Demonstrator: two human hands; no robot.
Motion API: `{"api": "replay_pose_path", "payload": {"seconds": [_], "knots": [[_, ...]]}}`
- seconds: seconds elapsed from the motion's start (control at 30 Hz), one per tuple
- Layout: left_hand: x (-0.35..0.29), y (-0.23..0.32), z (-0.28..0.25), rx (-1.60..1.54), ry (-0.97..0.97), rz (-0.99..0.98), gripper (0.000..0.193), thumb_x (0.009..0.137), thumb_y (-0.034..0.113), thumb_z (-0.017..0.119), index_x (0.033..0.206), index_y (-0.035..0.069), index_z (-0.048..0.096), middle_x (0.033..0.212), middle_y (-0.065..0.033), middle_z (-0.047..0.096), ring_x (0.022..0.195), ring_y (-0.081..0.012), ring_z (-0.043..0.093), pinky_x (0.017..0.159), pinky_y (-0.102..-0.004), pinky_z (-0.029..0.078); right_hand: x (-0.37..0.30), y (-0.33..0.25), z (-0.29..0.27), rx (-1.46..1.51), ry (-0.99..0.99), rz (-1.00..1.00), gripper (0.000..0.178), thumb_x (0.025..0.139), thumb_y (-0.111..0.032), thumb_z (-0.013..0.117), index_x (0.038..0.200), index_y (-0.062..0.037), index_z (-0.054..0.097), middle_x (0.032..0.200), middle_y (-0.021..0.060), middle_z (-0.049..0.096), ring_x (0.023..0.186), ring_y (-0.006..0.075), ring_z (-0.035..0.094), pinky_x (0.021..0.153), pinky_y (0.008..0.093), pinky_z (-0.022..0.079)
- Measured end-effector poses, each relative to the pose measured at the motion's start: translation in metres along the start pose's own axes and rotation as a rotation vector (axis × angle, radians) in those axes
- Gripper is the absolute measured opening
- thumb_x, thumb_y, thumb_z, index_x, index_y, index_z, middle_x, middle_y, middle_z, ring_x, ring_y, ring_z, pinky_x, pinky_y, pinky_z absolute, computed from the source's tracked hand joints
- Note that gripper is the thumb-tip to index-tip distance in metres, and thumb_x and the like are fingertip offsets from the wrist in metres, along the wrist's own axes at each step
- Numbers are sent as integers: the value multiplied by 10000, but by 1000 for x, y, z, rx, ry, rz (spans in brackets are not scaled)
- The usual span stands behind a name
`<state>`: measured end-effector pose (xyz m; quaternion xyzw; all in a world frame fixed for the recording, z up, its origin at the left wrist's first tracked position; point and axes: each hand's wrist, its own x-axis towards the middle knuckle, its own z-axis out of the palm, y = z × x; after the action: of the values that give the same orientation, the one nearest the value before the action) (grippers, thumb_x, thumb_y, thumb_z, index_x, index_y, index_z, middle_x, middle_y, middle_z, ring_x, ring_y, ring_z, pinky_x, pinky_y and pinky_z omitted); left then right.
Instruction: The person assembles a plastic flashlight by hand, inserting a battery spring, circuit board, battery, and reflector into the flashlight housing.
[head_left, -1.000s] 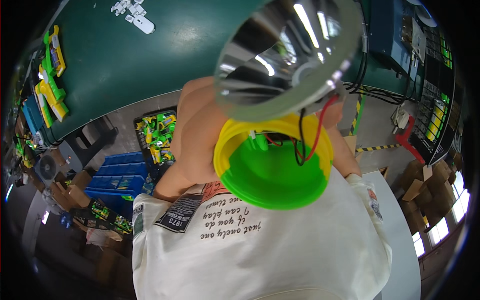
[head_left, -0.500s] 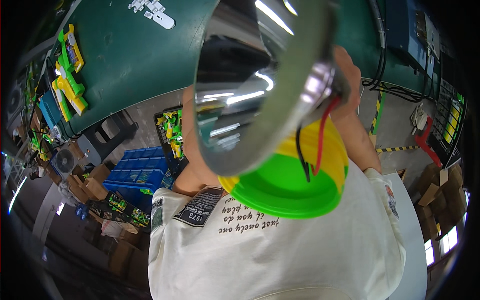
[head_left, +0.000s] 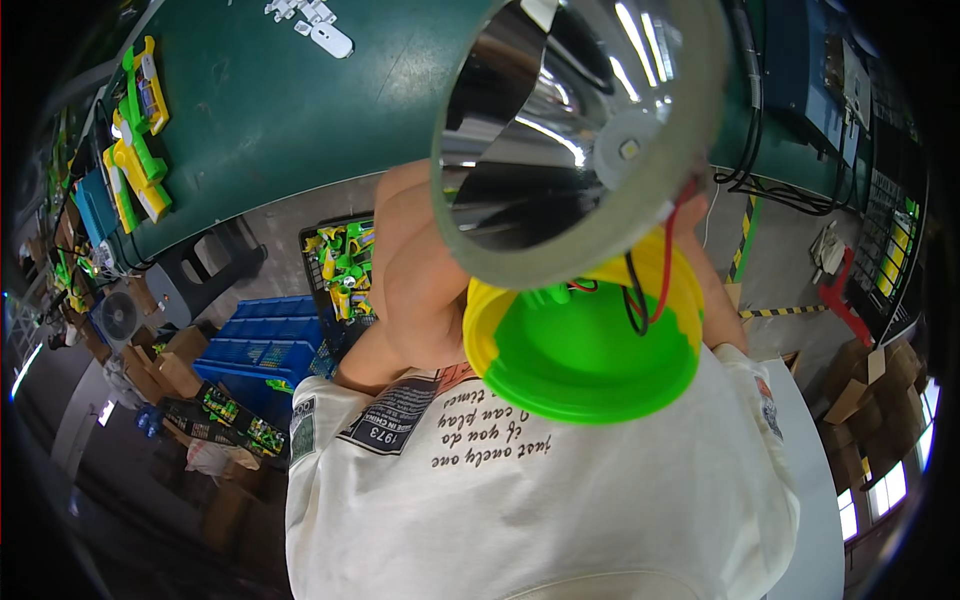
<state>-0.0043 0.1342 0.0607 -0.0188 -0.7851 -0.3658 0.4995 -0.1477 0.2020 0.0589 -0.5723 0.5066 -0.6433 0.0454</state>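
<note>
A large shiny lamp reflector (head_left: 560, 130), a cone with a pale rim and a small light chip at its centre, is tilted with its mouth facing me. Below it, a round yellow-and-green lamp housing (head_left: 600, 370) opens toward me. Red and black wires (head_left: 664, 270) run from behind the reflector down into the housing. My left hand (head_left: 425, 285) is closed at the housing's left side, its fingertips hidden. Behind the reflector's right edge, my right hand (head_left: 690, 215) is mostly covered; it appears to grip the reflector's back.
Green table (head_left: 290, 120) ahead, with yellow-green plastic parts (head_left: 138, 150) at left and small white pieces (head_left: 325, 38). A blue crate (head_left: 260, 345) and a bin of coloured parts (head_left: 343, 270) stand lower left. Black cables (head_left: 775, 190) and a blue box (head_left: 815, 85) lie right.
The reflector has moved right and up and turned its mouth more toward me, showing the light chip. More of the housing's inside and of my left hand shows; my right hand is more hidden.
</note>
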Motion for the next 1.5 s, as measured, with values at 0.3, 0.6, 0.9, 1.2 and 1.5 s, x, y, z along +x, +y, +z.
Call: {"api": "replay_pose_path", "payload": {"seconds": [0.3,0.6,0.9,1.2,1.5], "knots": [[-6,-2,4,-3,65,-7,400,759,172,763,1046,-52,599,1042,-195,629,866,-316,613,758,-385,493,-1,0,2,14,8,-7,299,491,-86,700,769,-52,595,621,52,520,500,210,519,438,280,389],[-11,-12,6,8,129,-14,402,759,173,764,1049,-50,599,1051,-196,625,876,-317,610,765,-387,490,-1,4,3,48,17,-32,303,505,-105,708,776,-31,595,631,58,528,503,209,524,439,275,391],[-5,-11,-12,84,-111,-67,417,765,170,746,1086,-48,594,1057,-196,621,906,-323,598,773,-378,475,-2,7,3,29,37,-56,280,545,-112,719,777,-21,590,639,62,537,511,212,541,446,274,408],[4,-12,7,103,-28,-47,395,751,177,765,1036,-44,603,1008,-188,628,843,-315,609,739,-363,491,-3,9,0,16,24,-64,283,563,-123,728,784,-10,591,638,66,547,519,216,553,457,277,426],[17,-18,14,174,73,97,394,656,222,820,916,-28,661,894,-122,644,729,-250,602,642,-329,486,-10,14,3,59,60,-71,328,589,-170,779,789,9,590,657,79,555,527,218,535,460,270,413]]}}
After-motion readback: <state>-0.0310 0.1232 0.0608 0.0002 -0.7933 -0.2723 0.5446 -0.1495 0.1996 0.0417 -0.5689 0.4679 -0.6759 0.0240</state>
